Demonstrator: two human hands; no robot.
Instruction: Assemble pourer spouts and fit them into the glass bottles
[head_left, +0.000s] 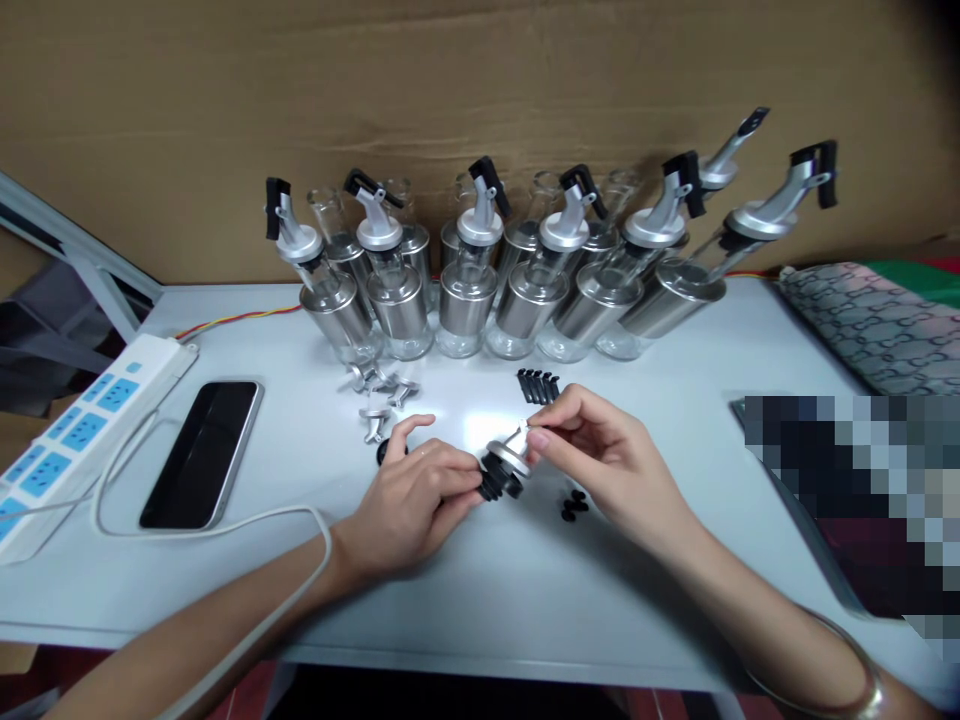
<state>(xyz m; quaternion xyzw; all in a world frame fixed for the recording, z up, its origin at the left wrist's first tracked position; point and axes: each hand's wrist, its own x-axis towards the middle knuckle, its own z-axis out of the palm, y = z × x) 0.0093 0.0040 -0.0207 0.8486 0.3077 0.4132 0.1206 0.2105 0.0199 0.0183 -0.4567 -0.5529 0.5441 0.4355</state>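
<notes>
A silver pourer spout [512,455] with a black ribbed stopper is held between my two hands, tilted over the table. My left hand [424,490] pinches the black stopper end, its index finger raised apart. My right hand [600,450] has thumb and fingertips closed at the spout's silver tip. Behind my right fingers lies a row of several black flip caps [538,386]. Below the spout, to the right, sit several small black plugs [574,505]. Loose silver spouts [379,400] lie beyond my left hand, with a black ring [384,452] partly hidden by it.
Several glass bottles with steel sleeves [466,300] stand in rows against a cardboard wall [465,90]; the front ones carry pourers. On the left are a phone [201,455], a power strip [82,430] and a white cable [225,522] crossing my left forearm. A patterned bag [870,320] lies right.
</notes>
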